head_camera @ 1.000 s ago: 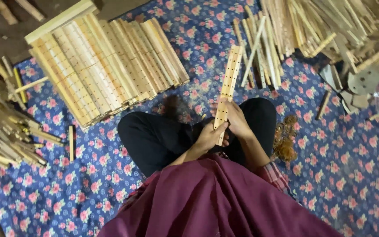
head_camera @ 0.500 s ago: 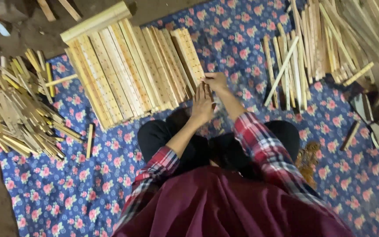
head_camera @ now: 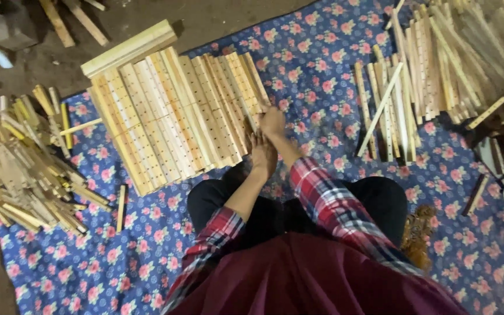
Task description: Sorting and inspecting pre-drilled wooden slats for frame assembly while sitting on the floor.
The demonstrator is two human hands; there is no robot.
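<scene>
While left hand (head_camera: 262,154) rests flat beside it, right hand (head_camera: 272,121) pinches perforated slat (head_camera: 251,102) at stack (head_camera: 170,116) edge.

A pale wooden slat (head_camera: 251,96) with rows of small drilled holes lies at the right edge of a leaning row of like slats (head_camera: 173,116) — flat strips, packed side by side, tilted on the blue floral cloth (head_camera: 322,76). It rests against its neighbour, long axis running away from the person — both hands at its near end.
</scene>
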